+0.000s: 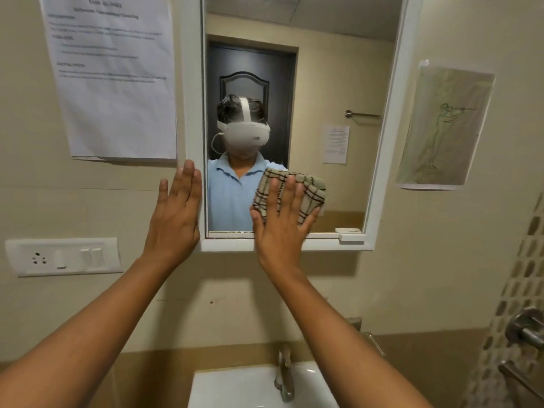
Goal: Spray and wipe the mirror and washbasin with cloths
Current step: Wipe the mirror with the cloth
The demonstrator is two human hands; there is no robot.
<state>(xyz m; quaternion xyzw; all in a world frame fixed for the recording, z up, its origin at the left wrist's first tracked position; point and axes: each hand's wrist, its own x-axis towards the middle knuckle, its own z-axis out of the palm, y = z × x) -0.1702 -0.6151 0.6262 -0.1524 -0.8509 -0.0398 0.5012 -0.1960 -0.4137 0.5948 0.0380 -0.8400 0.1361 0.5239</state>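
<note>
A white-framed mirror [338, 83] hangs on the beige wall above a white washbasin [235, 387]. My right hand [279, 228] lies flat with straight fingers on a beige checked cloth [309, 187], pressing it against the lower part of the glass. My left hand [173, 213] is flat and open against the wall and the mirror frame's left edge. A person in a blue shirt wearing a white headset shows in the reflection. No spray bottle is in view.
A metal tap [284, 375] stands at the basin's back. A printed sheet [114, 75] is taped to the wall at left, a socket and switch plate [63, 256] below it. A drawing [444, 125] hangs at right, with metal fittings [527, 331] lower right.
</note>
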